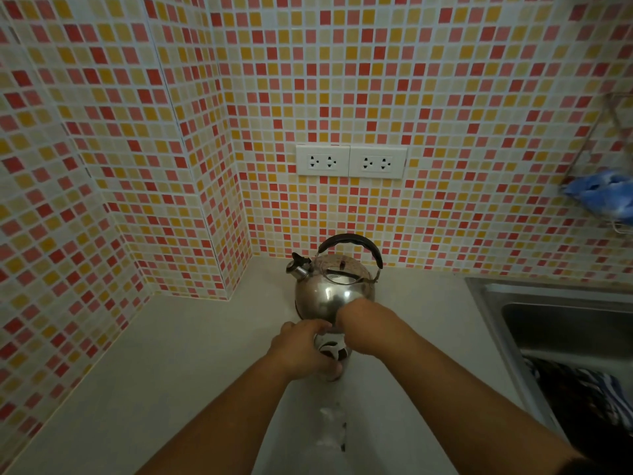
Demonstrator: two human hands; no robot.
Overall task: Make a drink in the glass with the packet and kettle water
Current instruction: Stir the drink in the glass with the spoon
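Observation:
A steel kettle (329, 289) with a black arched handle and a capped spout pointing left stands on the pale counter (191, 365) against the tiled wall. Just in front of it is the glass (331, 374), with my left hand (299, 349) wrapped around its left side. My right hand (356, 325) bends down over the rim, its fingers closed on a white and dark packet (329, 347) at the glass's mouth. The fingertips are mostly hidden. What is inside the glass cannot be made out.
A steel sink (561, 323) lies at the right, with a dark striped cloth (589, 392) in it. Two double sockets (351, 162) sit on the wall above the kettle. A blue cloth (603, 195) hangs from a wire rack. A pale see-through scrap (330, 426) lies near me.

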